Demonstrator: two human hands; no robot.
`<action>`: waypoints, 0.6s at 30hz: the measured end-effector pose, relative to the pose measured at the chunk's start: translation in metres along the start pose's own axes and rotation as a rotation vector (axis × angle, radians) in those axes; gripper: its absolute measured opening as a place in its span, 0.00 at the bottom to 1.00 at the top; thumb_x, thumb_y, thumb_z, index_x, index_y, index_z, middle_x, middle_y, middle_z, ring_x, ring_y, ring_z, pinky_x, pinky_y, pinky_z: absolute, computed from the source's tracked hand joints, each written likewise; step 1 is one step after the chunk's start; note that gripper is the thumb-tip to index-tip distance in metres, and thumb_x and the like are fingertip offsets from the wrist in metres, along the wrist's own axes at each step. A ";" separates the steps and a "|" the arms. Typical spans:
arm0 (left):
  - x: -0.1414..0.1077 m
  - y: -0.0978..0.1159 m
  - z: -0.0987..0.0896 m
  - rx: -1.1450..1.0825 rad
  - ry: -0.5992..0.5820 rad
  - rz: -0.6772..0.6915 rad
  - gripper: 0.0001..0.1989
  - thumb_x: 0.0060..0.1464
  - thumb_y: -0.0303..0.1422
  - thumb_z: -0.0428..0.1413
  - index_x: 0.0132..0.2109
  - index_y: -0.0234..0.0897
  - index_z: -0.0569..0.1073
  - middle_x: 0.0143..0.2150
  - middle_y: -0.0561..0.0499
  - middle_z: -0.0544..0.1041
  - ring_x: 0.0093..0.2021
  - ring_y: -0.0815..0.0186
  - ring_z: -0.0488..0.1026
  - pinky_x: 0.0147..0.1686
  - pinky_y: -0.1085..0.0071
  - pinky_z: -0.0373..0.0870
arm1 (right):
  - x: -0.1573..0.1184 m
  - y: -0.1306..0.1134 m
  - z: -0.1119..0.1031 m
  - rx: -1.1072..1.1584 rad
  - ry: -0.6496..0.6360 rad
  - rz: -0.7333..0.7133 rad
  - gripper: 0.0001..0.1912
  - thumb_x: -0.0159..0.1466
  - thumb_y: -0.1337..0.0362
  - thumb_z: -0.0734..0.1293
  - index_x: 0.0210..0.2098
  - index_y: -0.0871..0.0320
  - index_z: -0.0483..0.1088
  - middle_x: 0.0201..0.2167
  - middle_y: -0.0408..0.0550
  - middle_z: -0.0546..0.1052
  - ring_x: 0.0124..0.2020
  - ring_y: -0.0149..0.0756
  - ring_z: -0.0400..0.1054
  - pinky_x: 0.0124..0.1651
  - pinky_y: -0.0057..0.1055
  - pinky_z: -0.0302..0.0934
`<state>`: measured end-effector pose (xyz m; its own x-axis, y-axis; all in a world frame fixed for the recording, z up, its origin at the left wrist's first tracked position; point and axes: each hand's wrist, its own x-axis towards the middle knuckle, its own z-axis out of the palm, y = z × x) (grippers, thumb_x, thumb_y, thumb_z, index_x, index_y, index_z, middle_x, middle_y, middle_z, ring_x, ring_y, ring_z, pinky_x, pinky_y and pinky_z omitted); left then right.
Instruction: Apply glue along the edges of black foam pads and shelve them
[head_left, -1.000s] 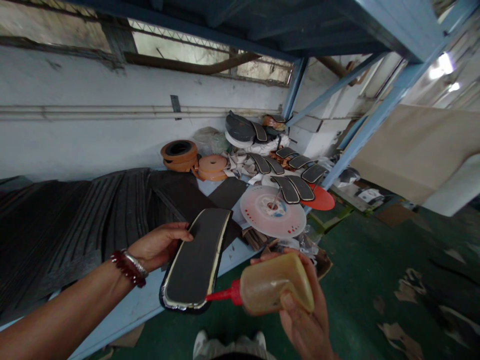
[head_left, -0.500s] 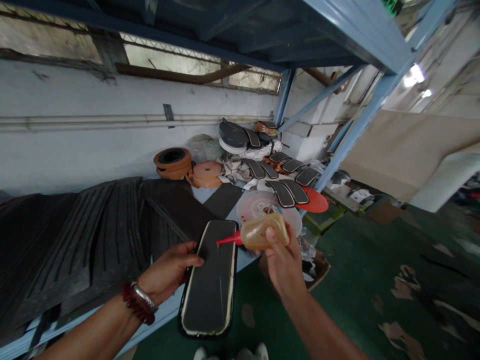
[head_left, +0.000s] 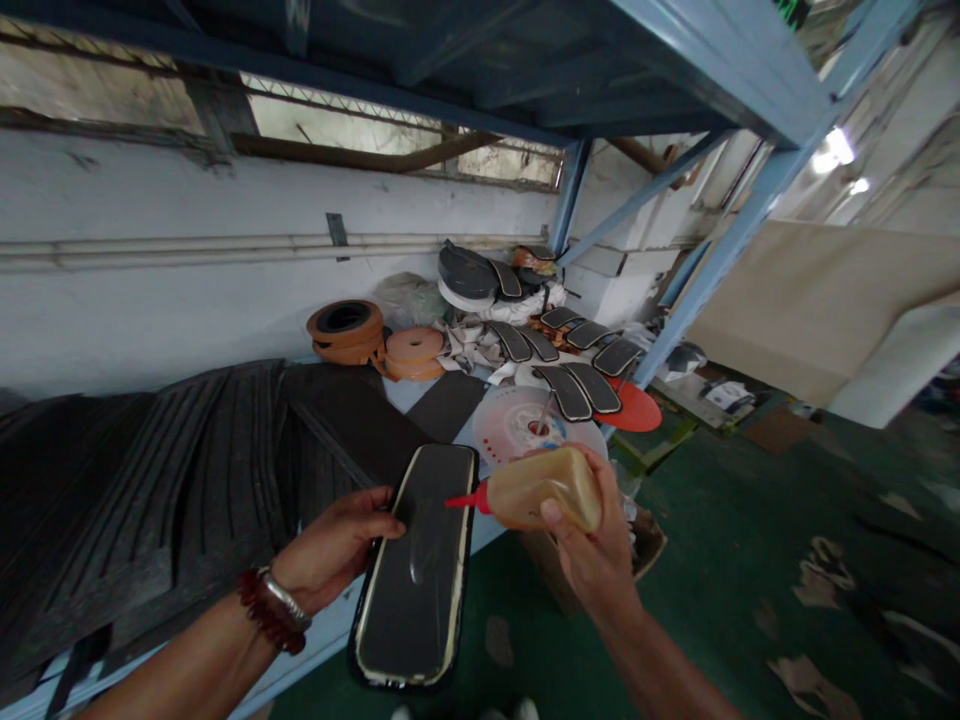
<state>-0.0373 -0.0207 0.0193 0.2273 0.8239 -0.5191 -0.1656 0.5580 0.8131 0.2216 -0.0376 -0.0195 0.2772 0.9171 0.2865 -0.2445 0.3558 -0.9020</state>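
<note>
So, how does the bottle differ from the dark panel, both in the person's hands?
Look: the bottle is yellowish with a red nozzle, while the dark panel has a pale border.
Shape: the bottle is bulky, the dark panel flat and long.
Pose: the bottle lies tipped sideways in the right hand; the left hand holds the dark panel face up by its edge.
Shared: both are held off the table.

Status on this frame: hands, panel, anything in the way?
Left hand gripping black panel by its left edge. Right hand holding squeeze bottle, red nozzle over panel, contact unclear. Nothing visible blocking the nozzle.
</note>
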 end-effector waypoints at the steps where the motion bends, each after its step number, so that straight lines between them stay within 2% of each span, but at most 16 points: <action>1: 0.001 0.000 0.000 0.000 -0.004 0.001 0.15 0.33 0.26 0.66 0.34 0.33 0.77 0.30 0.47 0.83 0.30 0.60 0.79 0.32 0.68 0.75 | 0.000 0.001 0.000 -0.011 0.015 -0.024 0.33 0.54 0.60 0.80 0.56 0.54 0.68 0.49 0.51 0.73 0.49 0.46 0.68 0.51 0.39 0.67; 3: 0.006 -0.001 0.000 -0.001 -0.008 0.003 0.15 0.34 0.25 0.66 0.34 0.33 0.77 0.29 0.47 0.83 0.29 0.60 0.79 0.31 0.68 0.75 | -0.003 0.005 0.002 0.037 0.015 -0.004 0.33 0.53 0.60 0.81 0.55 0.54 0.68 0.49 0.50 0.74 0.49 0.46 0.69 0.49 0.37 0.68; 4: 0.010 -0.002 -0.002 -0.004 -0.005 0.002 0.14 0.34 0.25 0.66 0.34 0.33 0.77 0.29 0.47 0.83 0.29 0.60 0.79 0.31 0.68 0.75 | -0.005 0.007 0.003 0.096 -0.001 0.049 0.32 0.53 0.60 0.81 0.54 0.54 0.69 0.48 0.50 0.75 0.47 0.46 0.70 0.46 0.36 0.69; 7: 0.029 -0.005 -0.010 -0.012 0.048 0.020 0.13 0.35 0.23 0.65 0.33 0.34 0.76 0.28 0.47 0.82 0.28 0.59 0.79 0.32 0.65 0.76 | -0.008 0.015 0.006 0.347 -0.042 0.369 0.24 0.56 0.56 0.79 0.47 0.58 0.72 0.37 0.50 0.77 0.38 0.45 0.74 0.32 0.32 0.70; 10: 0.060 -0.005 -0.025 0.001 0.132 0.073 0.10 0.35 0.23 0.64 0.31 0.33 0.75 0.27 0.46 0.82 0.27 0.59 0.79 0.32 0.64 0.76 | 0.001 0.022 -0.002 0.609 0.138 0.646 0.19 0.56 0.59 0.79 0.41 0.60 0.73 0.34 0.51 0.79 0.32 0.42 0.75 0.24 0.28 0.68; 13: 0.097 0.001 -0.043 0.036 0.202 0.124 0.09 0.35 0.22 0.62 0.28 0.35 0.73 0.23 0.48 0.79 0.24 0.60 0.77 0.30 0.65 0.74 | 0.010 0.028 -0.020 0.761 0.329 0.700 0.21 0.54 0.66 0.80 0.44 0.61 0.72 0.39 0.53 0.80 0.30 0.39 0.75 0.20 0.23 0.64; 16: 0.132 0.011 -0.061 0.086 0.276 0.151 0.09 0.37 0.23 0.63 0.27 0.37 0.71 0.21 0.53 0.77 0.25 0.60 0.77 0.31 0.65 0.74 | 0.007 0.034 -0.042 0.771 0.392 0.711 0.25 0.52 0.68 0.81 0.46 0.59 0.71 0.38 0.50 0.80 0.28 0.37 0.75 0.18 0.21 0.63; 18: 0.146 0.014 -0.074 0.135 0.324 0.146 0.07 0.43 0.26 0.63 0.28 0.37 0.71 0.23 0.54 0.77 0.27 0.61 0.77 0.34 0.64 0.73 | 0.000 0.037 -0.058 0.747 0.418 0.733 0.27 0.51 0.69 0.81 0.47 0.59 0.70 0.37 0.49 0.80 0.27 0.37 0.75 0.18 0.21 0.63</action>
<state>-0.0771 0.1151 -0.0644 -0.1084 0.8941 -0.4345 -0.0413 0.4326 0.9006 0.2663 -0.0344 -0.0718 0.0929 0.8664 -0.4906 -0.9324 -0.0971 -0.3481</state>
